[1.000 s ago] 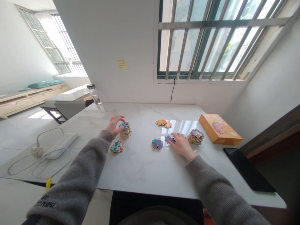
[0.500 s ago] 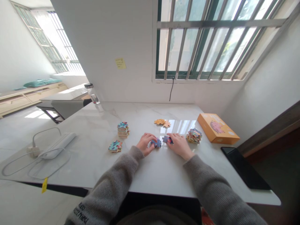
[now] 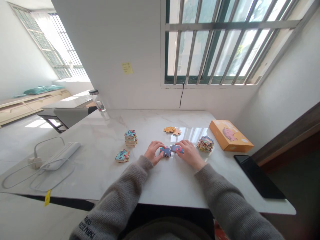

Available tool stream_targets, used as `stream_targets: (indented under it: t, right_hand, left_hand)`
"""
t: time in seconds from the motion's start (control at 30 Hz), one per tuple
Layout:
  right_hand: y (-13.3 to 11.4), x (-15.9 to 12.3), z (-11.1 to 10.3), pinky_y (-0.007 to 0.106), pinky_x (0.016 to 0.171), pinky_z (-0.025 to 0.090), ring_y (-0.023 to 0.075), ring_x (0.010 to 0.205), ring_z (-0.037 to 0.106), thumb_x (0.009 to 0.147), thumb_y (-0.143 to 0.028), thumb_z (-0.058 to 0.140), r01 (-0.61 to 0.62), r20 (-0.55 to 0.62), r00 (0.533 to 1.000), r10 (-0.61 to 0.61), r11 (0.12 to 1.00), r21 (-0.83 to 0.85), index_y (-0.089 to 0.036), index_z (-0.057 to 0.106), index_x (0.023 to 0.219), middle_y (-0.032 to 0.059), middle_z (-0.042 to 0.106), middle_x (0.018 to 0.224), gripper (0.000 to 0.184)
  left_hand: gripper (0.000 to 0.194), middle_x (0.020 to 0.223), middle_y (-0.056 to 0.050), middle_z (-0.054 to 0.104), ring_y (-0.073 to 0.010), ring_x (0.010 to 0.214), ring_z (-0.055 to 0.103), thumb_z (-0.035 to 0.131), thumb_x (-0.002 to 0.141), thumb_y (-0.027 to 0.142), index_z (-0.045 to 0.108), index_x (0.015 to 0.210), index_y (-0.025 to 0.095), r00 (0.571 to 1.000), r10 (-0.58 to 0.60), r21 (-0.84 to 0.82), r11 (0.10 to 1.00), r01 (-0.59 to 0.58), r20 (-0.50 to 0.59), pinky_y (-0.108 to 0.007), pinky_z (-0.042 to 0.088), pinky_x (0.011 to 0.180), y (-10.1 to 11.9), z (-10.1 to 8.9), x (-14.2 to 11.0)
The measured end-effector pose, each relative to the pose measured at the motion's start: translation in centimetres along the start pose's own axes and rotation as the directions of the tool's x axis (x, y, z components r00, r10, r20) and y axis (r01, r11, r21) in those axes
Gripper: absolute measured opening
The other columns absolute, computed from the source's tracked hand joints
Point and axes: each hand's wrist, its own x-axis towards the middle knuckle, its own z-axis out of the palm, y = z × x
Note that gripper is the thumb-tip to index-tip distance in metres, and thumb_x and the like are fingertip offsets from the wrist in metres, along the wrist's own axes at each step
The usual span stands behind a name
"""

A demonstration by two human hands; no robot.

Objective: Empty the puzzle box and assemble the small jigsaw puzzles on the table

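Observation:
My left hand [image 3: 153,153] has its thumb and curled fingers closed on the left side of a small pile of blue-purple puzzle pieces [image 3: 166,152] on the white table. Just right of that pile, my right hand [image 3: 191,154] pinches a blue puzzle piece with a pink patch [image 3: 176,148], its left edge close to the pile. Whether the two touch I cannot tell. Left of my hands stand a tall stack of puzzle pieces [image 3: 130,138] and a lower teal-topped stack [image 3: 122,155]. Beside my right hand is an uneven stack of puzzle pieces [image 3: 205,143].
Orange puzzle pieces [image 3: 170,129] lie farther back. An orange box [image 3: 230,135] and a black tablet-like slab [image 3: 258,176] are at the right. To the left are a white power strip [image 3: 62,155] with a looping cable and a bottle [image 3: 98,100] by the wall.
My left hand has left the tall stack and moved right to the blue-purple pile. My right hand has brought its puzzle piece left, closer to that pile.

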Motion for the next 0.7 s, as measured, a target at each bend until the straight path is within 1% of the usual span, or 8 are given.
stream_targets:
  t: [0.1,0.2,0.3,0.4,0.47,0.53,0.6,0.7]
  right_hand:
    - [0.1,0.1,0.3,0.039,0.092,0.043,0.027,0.109,0.054,0.091,-0.027,0.061,-0.045,0.089,0.995,0.048,0.998,-0.035,-0.022,0.062,0.116,0.0106,0.063,0.114,0.025]
    - [0.2,0.3,0.5,0.038,0.09,0.043,0.0267,0.106,0.055,0.092,-0.027,0.06,-0.093,0.145,0.984,0.102,0.994,-0.064,-0.021,0.063,0.111,0.0111,0.063,0.11,0.02]
    - [0.6,0.5,0.6,0.038,0.087,0.044,0.0267,0.106,0.056,0.09,-0.027,0.061,-0.118,0.12,0.985,0.123,0.992,-0.054,-0.022,0.061,0.111,0.0103,0.062,0.109,0.021]
    - [0.8,0.5,0.4,0.038,0.089,0.045,0.0268,0.107,0.056,0.087,-0.025,0.064,-0.117,0.03,0.993,0.116,0.993,0.027,-0.022,0.059,0.113,0.01,0.061,0.11,0.026]
    - [0.5,0.4,0.1,0.04,0.091,0.046,0.0271,0.108,0.055,0.086,-0.022,0.065,-0.056,-0.039,0.997,0.061,0.992,0.112,-0.022,0.058,0.115,0.0099,0.06,0.111,0.03]
    - [-0.4,0.3,-0.1,0.042,0.093,0.047,0.0273,0.109,0.055,0.085,-0.019,0.065,0.051,-0.085,0.996,-0.035,0.98,0.191,-0.023,0.057,0.117,0.0099,0.059,0.113,0.033]
    - [-1.5,0.1,-0.4,0.043,0.095,0.048,0.0275,0.109,0.055,0.085,-0.018,0.065,0.15,-0.108,0.986,-0.126,0.958,0.246,-0.023,0.056,0.118,0.01,0.058,0.114,0.035]
    - [-3.0,-0.1,-0.5,0.045,0.095,0.048,0.0281,0.111,0.054,0.085,-0.017,0.065,0.219,-0.129,0.973,-0.189,0.933,0.285,-0.023,0.055,0.121,0.0106,0.058,0.116,0.038]
  left_hand:
    - [0.018,0.102,-0.008,0.064,-0.0244,0.1,0.058,0.056,0.081,0.015,0.063,0.096,0.022,1.0,0.004,-0.017,1.0,-0.003,0.007,-0.043,0.049,0.094,-0.2,0.2,-0.1]
    - [0.018,0.101,-0.009,0.063,-0.0245,0.099,0.058,0.056,0.081,0.015,0.064,0.095,0.022,1.0,0.005,-0.03,1.0,-0.004,0.025,-0.044,0.049,0.094,-0.5,0.4,-0.3]
    - [0.018,0.1,-0.009,0.063,-0.0245,0.099,0.059,0.056,0.08,0.016,0.064,0.095,0.022,1.0,-0.002,-0.046,0.999,0.004,0.031,-0.044,0.05,0.093,-0.6,0.6,-0.3]
    - [0.021,0.101,-0.008,0.063,-0.0249,0.099,0.058,0.058,0.079,0.016,0.064,0.098,0.023,0.999,0.003,-0.034,0.999,-0.002,0.034,-0.044,0.05,0.093,-0.5,0.5,-0.3]
    - [0.027,0.106,-0.009,0.063,-0.0262,0.103,0.057,0.061,0.078,0.016,0.063,0.103,0.023,0.999,0.021,0.005,1.0,-0.022,0.034,-0.046,0.049,0.096,-0.3,0.3,-0.3]
    - [0.035,0.117,-0.009,0.061,-0.0279,0.111,0.055,0.065,0.076,0.018,0.061,0.11,0.024,0.999,0.041,0.054,0.998,-0.042,0.034,-0.048,0.047,0.1,-0.1,0.1,-0.4]
    - [0.041,0.125,-0.009,0.059,-0.0289,0.115,0.052,0.068,0.073,0.018,0.06,0.113,0.025,0.997,0.055,0.088,0.994,-0.059,0.045,-0.048,0.045,0.103,0.0,0.1,-0.4]
    - [0.04,0.123,-0.008,0.061,-0.0278,0.113,0.054,0.069,0.072,0.016,0.061,0.11,0.026,0.995,0.072,0.104,0.991,-0.079,0.067,-0.047,0.046,0.101,0.1,0.2,-0.5]
